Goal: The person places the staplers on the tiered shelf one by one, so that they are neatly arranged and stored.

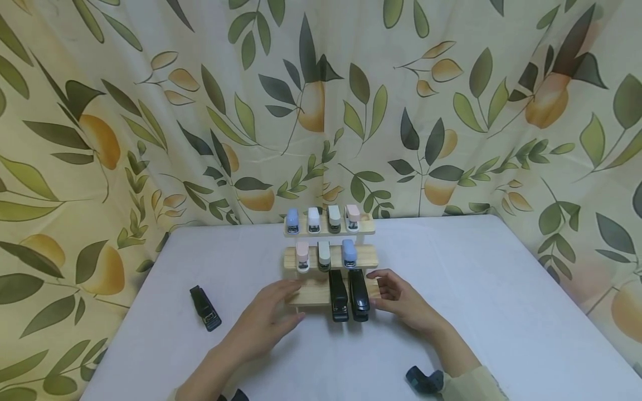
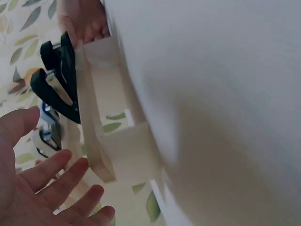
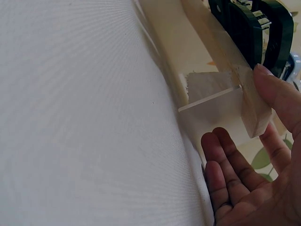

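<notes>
A small tiered wooden rack [image 1: 313, 295] stands mid-table, holding staplers on three steps. Two long black staplers [image 1: 338, 295] lie side by side on its lowest step. My left hand [image 1: 268, 314] is at that step's left end, fingers spread; in the left wrist view the fingertips [image 2: 80, 165] come right up to the board's end. At the opposite end, my right hand [image 1: 401, 301] holds the board, thumb [image 3: 268, 80] at its front edge beside a black stapler and index finger behind it. The other fingers curl below, near a clear support [image 3: 211, 106].
Small pastel staplers [image 1: 324, 255] in pink, grey-green and blue stand on the middle step, with several more [image 1: 333, 218] on the top one. Another black stapler [image 1: 205, 308] lies on the white table [image 1: 501, 312] at left. A leaf-patterned curtain [image 1: 321, 111] hangs behind.
</notes>
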Motion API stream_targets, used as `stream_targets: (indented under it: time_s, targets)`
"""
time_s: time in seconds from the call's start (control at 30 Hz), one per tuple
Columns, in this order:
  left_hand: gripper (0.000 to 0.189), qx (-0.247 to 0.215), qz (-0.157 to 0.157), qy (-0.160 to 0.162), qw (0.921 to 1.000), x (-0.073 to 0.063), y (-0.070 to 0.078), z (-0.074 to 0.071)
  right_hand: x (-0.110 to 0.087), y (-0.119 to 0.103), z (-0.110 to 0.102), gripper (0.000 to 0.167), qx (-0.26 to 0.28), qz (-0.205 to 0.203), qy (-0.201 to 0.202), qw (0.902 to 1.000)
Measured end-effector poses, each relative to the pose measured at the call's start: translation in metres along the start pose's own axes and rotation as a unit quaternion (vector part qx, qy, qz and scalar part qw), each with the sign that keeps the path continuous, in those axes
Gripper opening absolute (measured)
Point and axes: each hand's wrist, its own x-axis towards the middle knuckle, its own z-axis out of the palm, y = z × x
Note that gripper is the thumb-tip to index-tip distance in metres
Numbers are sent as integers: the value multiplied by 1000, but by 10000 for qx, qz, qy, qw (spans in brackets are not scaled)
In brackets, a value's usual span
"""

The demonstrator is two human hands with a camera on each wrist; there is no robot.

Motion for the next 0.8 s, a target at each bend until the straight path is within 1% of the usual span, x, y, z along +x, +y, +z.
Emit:
stream_targets:
  time_s: [0.2,0.37,0.6,0.8]
  targets:
    - [57,82,-307,195,9993,-7,-12,-8,-1,0,0,61,-57,-57,-7,10000]
    - [56,82,-361,317,9988,-10,-25,-14,-2,-1,0,61,-46,-32,13,10000]
    - [59,210,-653,335,9971,-11,-41,-23,-1,1,0,61,-52,-112,4,9999]
    - [63,362,-820,349,9954,-12,-56,-36,1,2,0,61,-32,-59,-12,10000]
